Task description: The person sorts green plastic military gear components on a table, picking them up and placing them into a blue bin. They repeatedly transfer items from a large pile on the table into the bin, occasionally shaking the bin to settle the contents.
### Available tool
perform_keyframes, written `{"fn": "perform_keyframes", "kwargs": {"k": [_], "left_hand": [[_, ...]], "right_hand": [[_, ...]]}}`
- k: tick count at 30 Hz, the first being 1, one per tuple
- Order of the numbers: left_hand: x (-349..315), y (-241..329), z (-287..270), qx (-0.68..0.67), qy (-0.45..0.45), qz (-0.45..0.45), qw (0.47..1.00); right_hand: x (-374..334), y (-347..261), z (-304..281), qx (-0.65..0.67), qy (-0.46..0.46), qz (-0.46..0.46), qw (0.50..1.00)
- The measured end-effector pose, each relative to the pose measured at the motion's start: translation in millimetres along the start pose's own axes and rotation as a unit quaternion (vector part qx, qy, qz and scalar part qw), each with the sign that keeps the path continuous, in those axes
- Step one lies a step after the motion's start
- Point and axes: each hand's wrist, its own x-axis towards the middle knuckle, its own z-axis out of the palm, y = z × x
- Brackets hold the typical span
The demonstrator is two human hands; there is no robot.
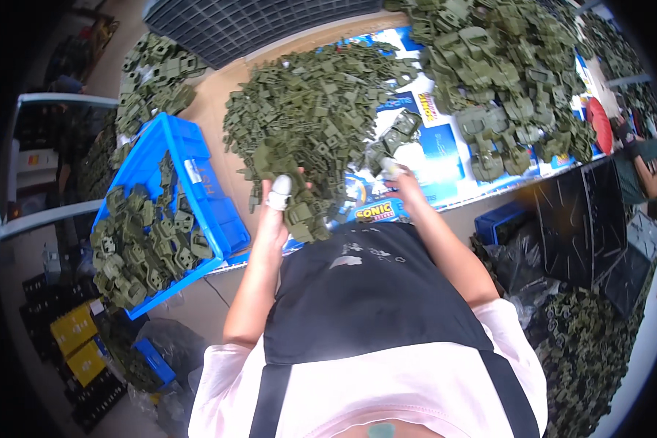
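Note:
My left hand (273, 212), with a white cover on the thumb, is closed around a long olive-green plastic vehicle body (306, 217) at the near edge of the table. Farther right, my right hand (404, 181) also wears a white finger cover. Its fingers are bent against an open-framed green plastic piece (400, 130) lying over the printed sheet; how firmly they grip it is partly hidden. Just beyond both hands rises a large heap of small green plastic parts (317, 95).
At left, a tilted blue crate (210, 191) holds several green parts. Larger green bodies (500, 80) are piled at the right, with a red round object (598, 124) beside them. A dark grid tray (263, 29) stands at the back. Another person's arm (646, 171) shows far right.

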Motion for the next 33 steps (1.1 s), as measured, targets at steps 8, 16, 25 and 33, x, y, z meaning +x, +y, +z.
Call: {"fn": "perform_keyframes", "kwargs": {"k": [8,16,25,33], "left_hand": [[9,3,13,0.007,-0.014,0.020,1.000],[19,-14,23,-0.013,-0.031,-0.007,0.999],[23,-18,25,0.073,-0.016,0.062,0.995],[14,-14,38,-0.041,-0.006,0.033,0.999]], "right_hand": [[27,-8,-1,-0.030,0.028,-0.094,0.995],[46,-16,-3,-0.203,0.119,-0.182,0.955],[-26,-83,27,-0.364,0.105,-0.333,0.864],[-100,-85,52,-0.326,-0.196,-0.446,0.810]]}}
